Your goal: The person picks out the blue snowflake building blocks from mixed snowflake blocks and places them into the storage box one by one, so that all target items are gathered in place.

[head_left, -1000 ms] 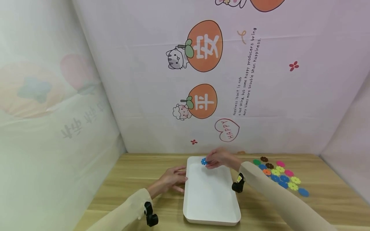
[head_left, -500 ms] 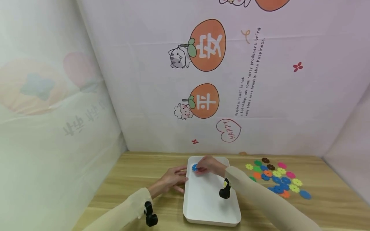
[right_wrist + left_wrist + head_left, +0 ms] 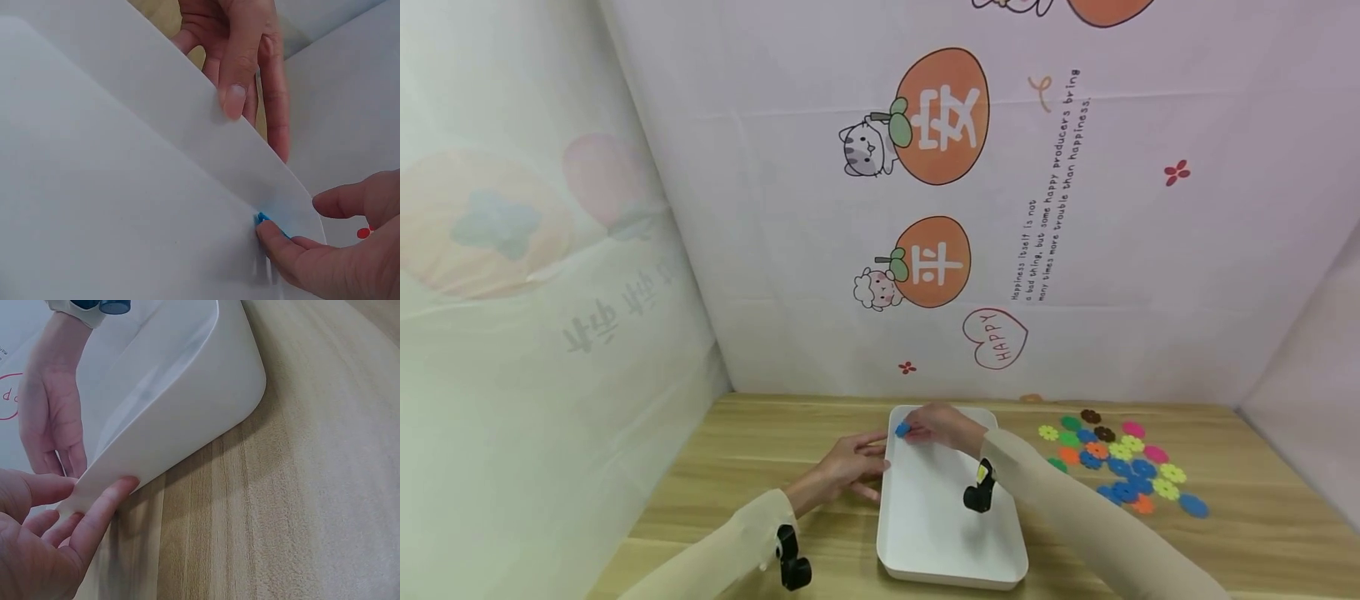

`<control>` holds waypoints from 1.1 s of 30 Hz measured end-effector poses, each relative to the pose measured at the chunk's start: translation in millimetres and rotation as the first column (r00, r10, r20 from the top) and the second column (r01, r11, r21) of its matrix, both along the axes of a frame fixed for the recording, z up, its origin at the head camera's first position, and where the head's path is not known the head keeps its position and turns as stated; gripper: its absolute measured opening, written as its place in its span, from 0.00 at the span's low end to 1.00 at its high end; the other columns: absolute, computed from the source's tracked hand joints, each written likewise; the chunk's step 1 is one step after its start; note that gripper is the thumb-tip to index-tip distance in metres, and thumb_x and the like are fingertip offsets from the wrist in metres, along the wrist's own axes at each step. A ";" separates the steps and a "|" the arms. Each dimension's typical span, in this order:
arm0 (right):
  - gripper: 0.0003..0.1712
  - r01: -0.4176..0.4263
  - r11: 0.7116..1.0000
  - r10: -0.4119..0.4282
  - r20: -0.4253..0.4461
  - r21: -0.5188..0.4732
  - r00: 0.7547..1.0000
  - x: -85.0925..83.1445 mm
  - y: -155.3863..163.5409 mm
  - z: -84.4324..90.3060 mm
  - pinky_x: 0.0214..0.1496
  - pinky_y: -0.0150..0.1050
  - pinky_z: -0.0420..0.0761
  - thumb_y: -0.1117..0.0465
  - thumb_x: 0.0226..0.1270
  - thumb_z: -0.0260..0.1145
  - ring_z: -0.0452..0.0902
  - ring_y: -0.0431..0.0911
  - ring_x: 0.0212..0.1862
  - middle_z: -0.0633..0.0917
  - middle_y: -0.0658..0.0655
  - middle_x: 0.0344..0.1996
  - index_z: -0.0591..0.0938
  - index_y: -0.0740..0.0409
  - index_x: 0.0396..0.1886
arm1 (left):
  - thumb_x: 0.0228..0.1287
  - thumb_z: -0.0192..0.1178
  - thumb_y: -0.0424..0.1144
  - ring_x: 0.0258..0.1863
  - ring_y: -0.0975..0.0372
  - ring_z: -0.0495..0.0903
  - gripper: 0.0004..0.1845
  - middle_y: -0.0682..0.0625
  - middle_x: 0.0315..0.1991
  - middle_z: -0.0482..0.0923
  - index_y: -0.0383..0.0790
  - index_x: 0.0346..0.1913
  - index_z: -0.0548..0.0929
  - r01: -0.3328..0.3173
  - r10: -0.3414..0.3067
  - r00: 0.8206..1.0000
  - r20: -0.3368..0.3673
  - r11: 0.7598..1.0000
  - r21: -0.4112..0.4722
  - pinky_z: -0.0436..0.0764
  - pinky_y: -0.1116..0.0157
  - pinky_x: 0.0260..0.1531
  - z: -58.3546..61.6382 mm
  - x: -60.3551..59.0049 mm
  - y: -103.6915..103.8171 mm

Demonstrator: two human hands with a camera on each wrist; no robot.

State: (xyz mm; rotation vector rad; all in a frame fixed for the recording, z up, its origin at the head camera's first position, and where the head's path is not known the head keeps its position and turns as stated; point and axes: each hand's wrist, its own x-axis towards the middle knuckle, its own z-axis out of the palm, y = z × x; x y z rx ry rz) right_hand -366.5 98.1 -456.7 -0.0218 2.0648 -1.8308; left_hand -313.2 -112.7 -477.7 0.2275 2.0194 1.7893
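Observation:
A shallow white tray (image 3: 951, 508) sits on the wooden table between my hands. My left hand (image 3: 847, 468) holds its left wall; the left wrist view shows thumb (image 3: 53, 487) at the rim and fingers along the outer side. At the tray's far left corner, my right hand (image 3: 942, 425) pinches a blue snowflake disc (image 3: 902, 429). In the right wrist view the thumb (image 3: 272, 234) covers most of that disc (image 3: 262, 217), which is tilted close to the inner wall. The right index finger (image 3: 331, 203) extends over the rim.
Several snowflake discs (image 3: 1122, 467) in blue, green, yellow, orange, pink and brown lie scattered on the table (image 3: 760, 433) right of the tray. My right forearm (image 3: 1097, 517) passes in front of them. A printed white cloth (image 3: 820, 350) hangs behind the table.
My right hand has carried the blue disc leftward over the tray to its far left corner and tipped it. More loose discs show as the forearm moved. The left hand stays put.

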 end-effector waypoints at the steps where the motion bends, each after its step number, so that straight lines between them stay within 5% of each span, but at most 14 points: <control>1: 0.18 0.000 1.000 0.000 0.002 -0.009 1.000 0.0 -0.2 1.2 0.73 0.58 0.79 0.73 0.75 0.58 0.80 0.65 0.59 0.81 0.76 0.56 0.75 0.86 0.57 | 0.70 0.64 0.28 0.61 0.43 0.83 0.36 0.30 0.73 0.70 0.33 0.79 0.66 -0.001 0.001 1.000 0.000 1.000 0.001 0.94 0.57 0.31 0.3 -0.1 0.3; 5: 0.17 -0.026 0.999 0.027 -0.015 0.023 1.000 3.7 -2.1 6.9 0.74 0.58 0.78 0.71 0.76 0.58 0.78 0.63 0.58 0.80 0.72 0.53 0.76 0.84 0.55 | 0.70 0.64 0.28 0.62 0.42 0.82 0.36 0.29 0.73 0.70 0.32 0.79 0.65 0.002 -0.002 1.000 -0.005 1.000 0.000 0.94 0.56 0.32 -0.4 -0.2 0.9; 10: 0.18 -0.079 0.976 0.097 -0.079 0.203 0.992 10.1 -3.7 13.8 0.72 0.57 0.81 0.69 0.74 0.61 0.79 0.59 0.55 0.82 0.69 0.51 0.79 0.82 0.54 | 0.70 0.64 0.27 0.61 0.41 0.82 0.36 0.28 0.72 0.70 0.32 0.79 0.65 0.005 -0.005 1.000 -0.007 1.000 0.006 0.94 0.55 0.32 -0.8 0.9 1.8; 16: 0.19 -0.108 0.838 0.249 -0.198 0.534 0.948 14.5 -7.0 16.6 0.57 0.51 0.89 0.63 0.73 0.66 0.84 0.57 0.51 0.86 0.66 0.50 0.82 0.75 0.55 | 0.71 0.63 0.27 0.62 0.39 0.81 0.35 0.28 0.72 0.69 0.33 0.79 0.65 0.019 -0.019 1.000 -0.019 1.000 0.008 0.94 0.56 0.32 1.8 2.2 0.8; 19: 0.19 -0.100 0.788 0.290 -0.222 0.608 0.931 16.5 -6.0 18.2 0.55 0.50 0.88 0.60 0.73 0.66 0.82 0.52 0.48 0.86 0.62 0.50 0.83 0.71 0.55 | 0.71 0.63 0.26 0.62 0.40 0.82 0.35 0.28 0.72 0.70 0.33 0.79 0.66 0.014 -0.014 1.000 -0.019 1.000 0.008 0.94 0.56 0.32 1.5 1.3 1.5; 22: 0.19 -0.098 0.784 0.307 -0.246 0.613 0.919 17.7 -1.7 21.2 0.55 0.52 0.88 0.61 0.75 0.65 0.83 0.55 0.50 0.86 0.64 0.52 0.83 0.70 0.57 | 0.71 0.63 0.27 0.61 0.42 0.83 0.34 0.29 0.72 0.70 0.34 0.78 0.67 0.009 -0.010 1.000 -0.015 1.000 -0.004 0.94 0.56 0.32 0.9 1.1 1.9; 26: 0.17 -0.099 0.817 0.302 -0.275 0.568 0.913 14.2 6.6 26.3 0.52 0.51 0.91 0.65 0.76 0.64 0.84 0.61 0.51 0.87 0.65 0.49 0.82 0.73 0.56 | 0.72 0.63 0.28 0.60 0.44 0.84 0.34 0.31 0.72 0.72 0.36 0.78 0.67 0.007 -0.007 1.000 -0.012 1.000 -0.023 0.94 0.56 0.32 0.4 1.3 1.6; 33: 0.14 -0.065 0.855 0.242 -0.284 0.514 0.928 5.7 31.9 37.4 0.54 0.50 0.92 0.66 0.77 0.63 0.85 0.57 0.49 0.87 0.64 0.48 0.82 0.72 0.55 | 0.72 0.63 0.28 0.59 0.43 0.84 0.34 0.30 0.71 0.73 0.36 0.79 0.67 -0.002 0.001 1.000 -0.014 1.000 -0.015 0.94 0.57 0.30 2.0 1.8 1.5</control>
